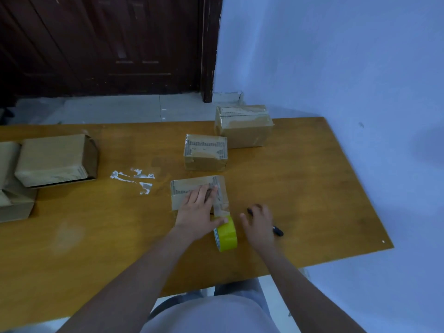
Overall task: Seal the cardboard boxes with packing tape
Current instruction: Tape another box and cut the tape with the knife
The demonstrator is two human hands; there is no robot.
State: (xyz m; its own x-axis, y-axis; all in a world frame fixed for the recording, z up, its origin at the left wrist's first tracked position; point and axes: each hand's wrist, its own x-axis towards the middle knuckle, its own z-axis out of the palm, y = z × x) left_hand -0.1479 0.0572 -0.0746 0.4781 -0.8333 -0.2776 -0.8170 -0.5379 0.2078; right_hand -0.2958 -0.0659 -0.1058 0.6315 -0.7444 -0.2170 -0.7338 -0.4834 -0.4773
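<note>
A small flat cardboard box (185, 188) lies on the wooden table (300, 188) in front of me. My left hand (199, 212) presses flat on its top with straight fingers, its thumb touching a yellow roll of packing tape (227, 235). A strip of clear tape (219, 207) runs from the roll up over the box. My right hand (259, 224) hovers right of the roll, fingers spread, over a black pen-like tool (277, 230) on the table. I cannot tell whether it touches the tool.
Two taped boxes stand behind: one (205, 152) at centre, a larger one (243, 126) at the far right. Several more boxes (52, 159) are stacked at the left edge. White tape scraps (134, 179) stick to the table. A blue wall is close on the right.
</note>
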